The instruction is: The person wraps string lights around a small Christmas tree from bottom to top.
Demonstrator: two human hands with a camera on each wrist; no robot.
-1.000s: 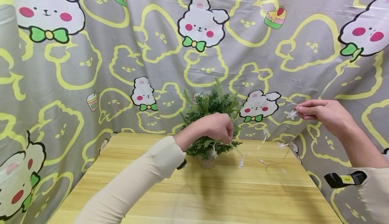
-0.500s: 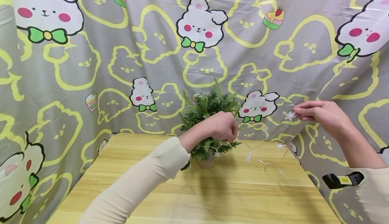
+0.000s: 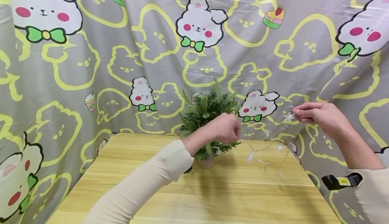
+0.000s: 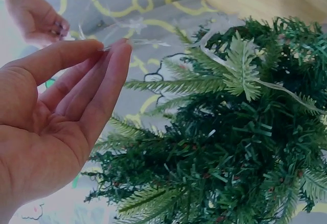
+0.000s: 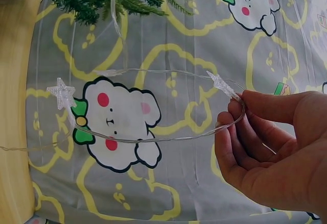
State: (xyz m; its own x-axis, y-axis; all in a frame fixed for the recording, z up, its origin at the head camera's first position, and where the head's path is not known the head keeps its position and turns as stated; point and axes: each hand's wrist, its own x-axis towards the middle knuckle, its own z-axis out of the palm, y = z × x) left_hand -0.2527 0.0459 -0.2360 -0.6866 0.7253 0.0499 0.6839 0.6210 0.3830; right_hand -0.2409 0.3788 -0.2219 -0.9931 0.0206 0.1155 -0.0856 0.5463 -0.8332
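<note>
A small artificial Christmas tree (image 3: 209,106) stands in a pot (image 3: 206,163) toward the back of the table. Clear star string lights (image 5: 168,72) run from its lower branches out to the right. My left hand (image 3: 223,128) is in front of the tree's right side; in the left wrist view its thumb and fingertips pinch the wire. Out to the right, my right hand (image 3: 323,117) pinches the same wire beside a star bulb (image 5: 222,84). Another star bulb (image 5: 61,94) hangs lower on the strand. In the left wrist view, wire (image 4: 286,90) lies across the branches.
The wooden table (image 3: 170,197) carries a loose part of the strand (image 3: 262,162) right of the pot. A grey curtain (image 3: 164,68) printed with rabbits and yellow outlines hangs close behind the table and along both sides.
My left hand has shifted slightly right along the tree's front, drawing the wire with it. My right hand stays nearly in place, drifting a little left and down.
</note>
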